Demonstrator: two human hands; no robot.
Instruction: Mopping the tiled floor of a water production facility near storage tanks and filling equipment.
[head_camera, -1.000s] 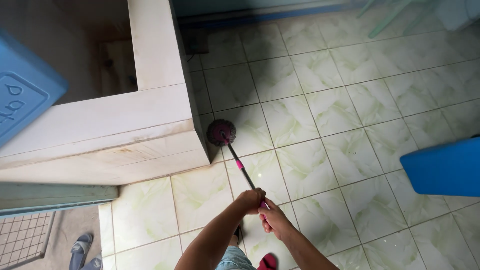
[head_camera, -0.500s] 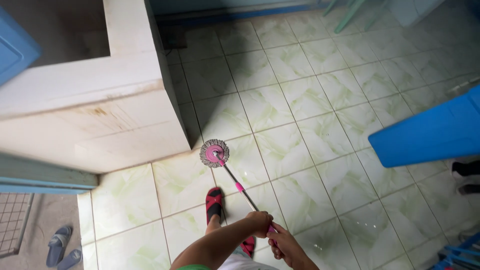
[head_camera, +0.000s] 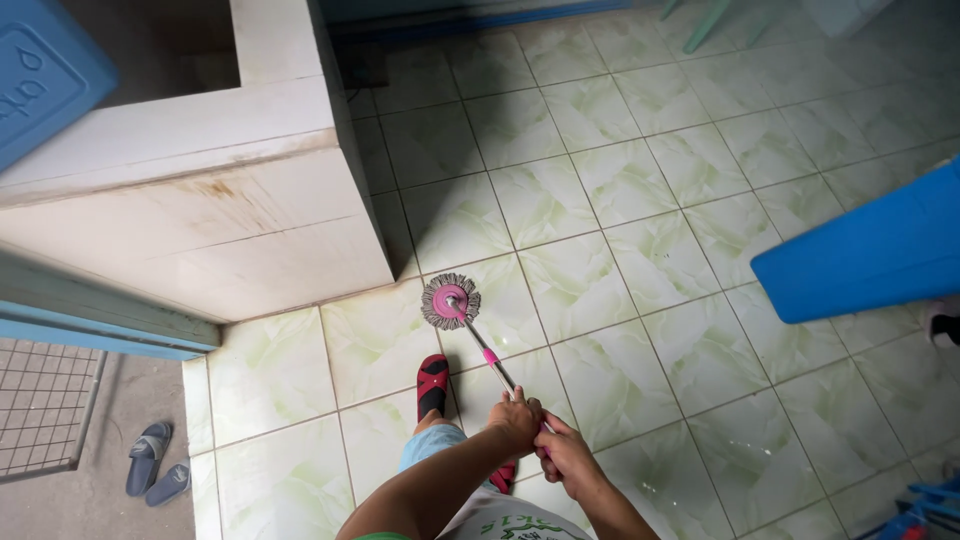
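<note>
Gripping a mop handle (head_camera: 492, 360) with both hands over pale green floor tiles (head_camera: 600, 200).
Left hand (head_camera: 516, 420) and right hand (head_camera: 566, 455) closed around the shaft, touching; its round grey-pink mop head (head_camera: 450, 301) rested on the floor just beyond a red sandal (head_camera: 432, 384), near the white wall's corner (head_camera: 380, 270).

I hold a mop (head_camera: 470, 325) with both hands, my left hand (head_camera: 516, 420) above my right hand (head_camera: 562, 456) on the near end of its handle. The handle is a thin silvery pole with pink bands, slanting away from me down to the floor. Its head is round, a pink disc ringed by grey fringe, lying flat on a pale green tile just beyond my red sandal.
</note>
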